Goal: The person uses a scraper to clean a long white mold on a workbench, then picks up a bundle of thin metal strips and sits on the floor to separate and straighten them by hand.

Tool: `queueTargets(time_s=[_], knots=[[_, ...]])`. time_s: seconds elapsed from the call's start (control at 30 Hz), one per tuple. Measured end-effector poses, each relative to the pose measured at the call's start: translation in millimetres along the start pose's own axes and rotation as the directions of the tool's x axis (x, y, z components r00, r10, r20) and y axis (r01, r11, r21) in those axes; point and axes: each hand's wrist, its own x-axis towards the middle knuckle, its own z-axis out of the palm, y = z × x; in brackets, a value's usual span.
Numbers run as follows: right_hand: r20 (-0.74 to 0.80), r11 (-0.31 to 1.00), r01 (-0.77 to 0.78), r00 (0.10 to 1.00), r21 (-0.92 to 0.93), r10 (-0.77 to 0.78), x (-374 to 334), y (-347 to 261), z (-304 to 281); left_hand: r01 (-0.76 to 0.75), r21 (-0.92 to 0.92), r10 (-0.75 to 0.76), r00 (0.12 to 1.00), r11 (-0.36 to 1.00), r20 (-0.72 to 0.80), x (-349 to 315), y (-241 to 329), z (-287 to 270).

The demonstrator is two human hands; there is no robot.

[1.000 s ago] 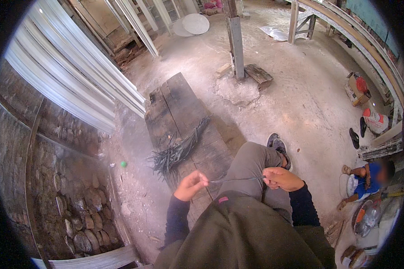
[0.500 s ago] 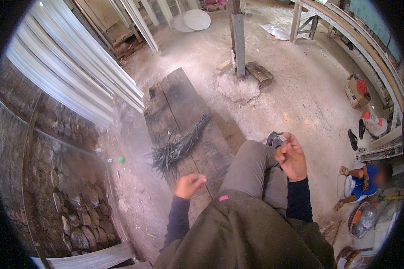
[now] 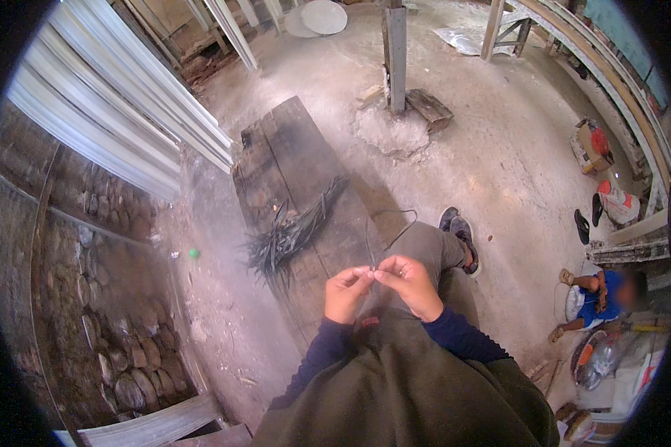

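My left hand (image 3: pixel 344 298) and my right hand (image 3: pixel 412 284) meet above my lap, thumbs and fingertips pinched together. Between them is a thin dark strip (image 3: pixel 367 244), which rises from the fingertips; a curved length of it seems to loop out above my thigh. Its pinched end is too small to make out. Just beyond the hands, a bundle of dark, leaf-like strips (image 3: pixel 294 235) lies across the worn wooden bench (image 3: pixel 287 160), its frayed end toward the left.
Long white corrugated sheets (image 3: pixel 127 97) lean at the left, above stacked stones (image 3: pixel 138 372). A wooden post (image 3: pixel 396 59) stands ahead on a concrete lump. At the right, a person in blue (image 3: pixel 608 294) sits near sandals (image 3: pixel 582 226) and a cardboard box (image 3: pixel 590 149).
Both hands, apart before, have come together and now pinch the thin dark strip. My right hand moved left and down; my left hand moved right. The bundle stays on the bench.
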Motion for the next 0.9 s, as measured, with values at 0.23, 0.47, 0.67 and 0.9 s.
queueTargets(time_s=[0.23, 0.47, 0.67, 0.9], knots=[[-0.116, 0.995, 0.009, 0.993, -0.101, -0.02, -6.4, 8.0, -1.5, -0.004, 0.095, 0.001, 0.999, 0.995, 0.039, -11.8, 6.6, 7.3], [-0.096, 0.995, 0.012, 0.995, -0.096, -0.021, -6.2, 30.0, -8.3, 0.094, 0.052, -0.099, 0.991, 0.994, 0.089, -12.6, -1.3, 2.4], [-0.016, 0.994, -0.107, 0.994, 0.001, 0.107, -9.6, 21.5, -7.3, 0.149, 0.003, -0.148, 0.98, 0.989, 0.131, -13.9, -2.8, -5.9], [0.133, 0.955, -0.225, 0.97, 0.193, 0.202, -1.9, 18.6, -6.0, 0.163, -0.019, -0.161, 0.981, 0.986, 0.106, -16.5, 2.2, -9.3]])
